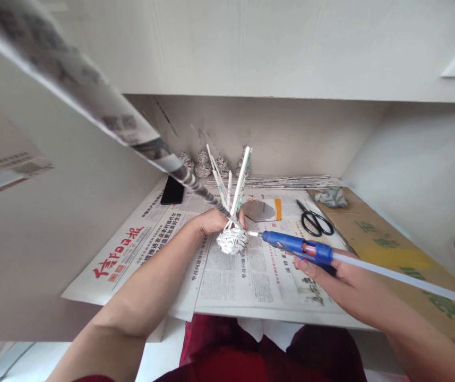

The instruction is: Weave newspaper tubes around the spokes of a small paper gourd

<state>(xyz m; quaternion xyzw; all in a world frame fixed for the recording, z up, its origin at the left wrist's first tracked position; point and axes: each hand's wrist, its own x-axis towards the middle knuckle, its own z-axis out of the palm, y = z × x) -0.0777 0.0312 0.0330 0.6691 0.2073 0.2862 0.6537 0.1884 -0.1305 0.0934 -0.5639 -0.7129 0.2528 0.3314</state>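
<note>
A small round woven paper basket (232,241) with several upright rolled-paper sticks (240,180) is held over the newspaper. My left hand (214,221) closes round it from behind, its fingers partly hidden by the weave. From its top a long rolled newspaper strip (143,138) slants up to the left, close to the camera. My right hand (331,273) grips a blue hot glue gun (291,245), a long white glue stick (402,281) sticking out of its back. The gun's nozzle points left at the basket's upper right side, at or almost touching it.
Black scissors (315,223) and an orange-edged packet (265,209) lie on the newspaper (227,286). Behind are thin paper rolls (283,182), several small woven paper pieces (203,164) and a black phone (172,191). Crumpled paper (331,197) rests on cardboard (374,228) at right.
</note>
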